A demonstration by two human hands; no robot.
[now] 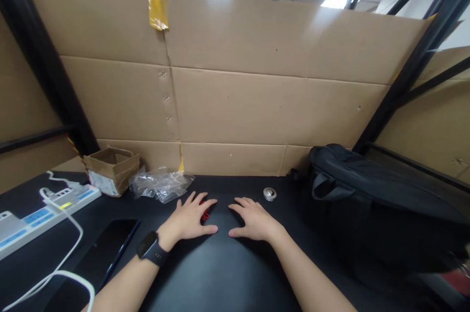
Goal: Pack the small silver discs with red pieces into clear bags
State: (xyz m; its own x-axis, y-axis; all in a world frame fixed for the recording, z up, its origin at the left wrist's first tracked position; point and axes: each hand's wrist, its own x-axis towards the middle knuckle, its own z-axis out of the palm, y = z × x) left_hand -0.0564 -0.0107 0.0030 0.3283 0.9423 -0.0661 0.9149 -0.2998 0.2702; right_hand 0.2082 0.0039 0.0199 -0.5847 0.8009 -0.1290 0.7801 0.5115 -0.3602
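Note:
My left hand [191, 217] is over the black tabletop [220, 273], fingers spread and palm down, with a dark watch on its wrist. Partly hidden behind its thumb and index finger is a small red corded thing [205, 215]; I cannot tell whether the hand touches it. Facing it across a narrow gap, my right hand [253, 219] also has its fingers apart and holds nothing. A small silver roll of tape [270, 194] lies just beyond the right hand. Crumpled clear plastic [161, 185] lies past the left fingertips.
An open cardboard box [112, 171] stands at the back left. Nearer are a white power strip [47, 216] with cables and a dark tablet-like device [106, 248]. A black bag [370, 209] fills the right side. Cardboard panels [238, 106] wall off the back.

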